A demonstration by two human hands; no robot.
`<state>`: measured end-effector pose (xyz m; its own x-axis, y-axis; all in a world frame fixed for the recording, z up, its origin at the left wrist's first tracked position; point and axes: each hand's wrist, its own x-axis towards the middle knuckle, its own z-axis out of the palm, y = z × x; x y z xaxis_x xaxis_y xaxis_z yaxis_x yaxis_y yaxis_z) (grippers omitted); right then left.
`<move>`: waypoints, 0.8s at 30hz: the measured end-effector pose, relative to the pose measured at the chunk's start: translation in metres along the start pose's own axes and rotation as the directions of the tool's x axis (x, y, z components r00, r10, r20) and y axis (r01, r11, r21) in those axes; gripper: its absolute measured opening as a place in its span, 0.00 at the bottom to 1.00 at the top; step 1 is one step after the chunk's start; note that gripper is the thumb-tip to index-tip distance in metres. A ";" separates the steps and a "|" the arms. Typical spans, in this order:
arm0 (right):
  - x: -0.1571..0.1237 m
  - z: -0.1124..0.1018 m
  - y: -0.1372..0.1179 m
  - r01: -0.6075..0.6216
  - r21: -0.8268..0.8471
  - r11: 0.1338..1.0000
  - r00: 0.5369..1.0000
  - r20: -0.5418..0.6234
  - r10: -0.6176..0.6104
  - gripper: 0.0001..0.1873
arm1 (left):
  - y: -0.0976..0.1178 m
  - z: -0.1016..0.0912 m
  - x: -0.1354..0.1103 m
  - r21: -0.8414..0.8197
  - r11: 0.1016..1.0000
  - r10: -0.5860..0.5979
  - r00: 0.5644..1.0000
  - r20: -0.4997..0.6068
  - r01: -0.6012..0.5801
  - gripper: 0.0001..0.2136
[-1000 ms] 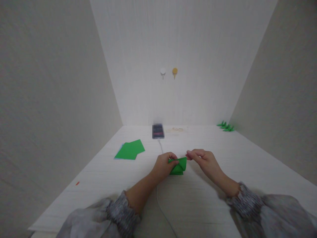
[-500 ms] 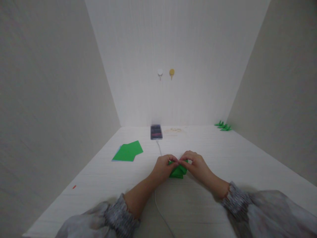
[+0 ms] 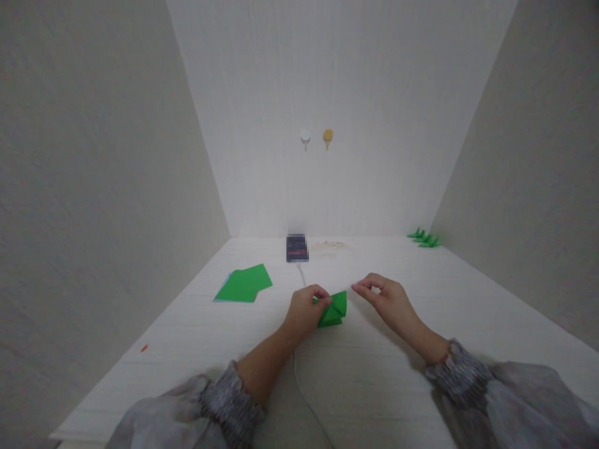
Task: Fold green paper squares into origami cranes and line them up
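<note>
currently: your left hand pinches the folded green paper by its left corner, mid-desk. your right hand sits just right of it, released, touching nothing. pin the crease firmly; square the edges before pressing.

Green paper, apparently in left hand
</note>
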<state>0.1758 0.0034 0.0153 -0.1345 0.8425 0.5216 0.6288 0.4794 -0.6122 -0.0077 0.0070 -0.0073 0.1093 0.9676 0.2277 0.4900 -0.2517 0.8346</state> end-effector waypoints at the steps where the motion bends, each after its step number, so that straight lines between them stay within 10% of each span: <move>1: 0.000 0.000 0.002 -0.027 0.017 0.999 0.999 -0.033 0.028 0.12 | -0.001 -0.001 0.000 -0.036 0.999 -0.015 0.999 -0.033 0.014 0.06; 8: -0.007 0.021 0.000 -0.142 0.281 0.949 0.984 0.142 0.105 0.10 | 0.009 0.005 -0.003 -0.314 0.946 -0.104 0.993 -0.063 0.079 0.09; 16: -0.009 0.016 -0.009 0.082 -0.036 0.996 0.984 0.164 -0.075 0.07 | 0.016 0.005 -0.004 -0.070 0.992 0.107 0.994 0.017 -0.105 0.04; 24: -0.011 0.016 -0.006 0.244 -0.264 0.933 0.968 0.126 -0.217 0.08 | 0.015 0.007 -0.005 -0.068 0.996 0.061 0.997 0.044 -0.058 0.07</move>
<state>0.1611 -0.0046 0.0033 -0.3635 0.7424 0.5628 0.7563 0.5879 -0.2870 0.0054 -0.0011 0.0001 0.1770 0.9503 0.2563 0.4230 -0.3086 0.8520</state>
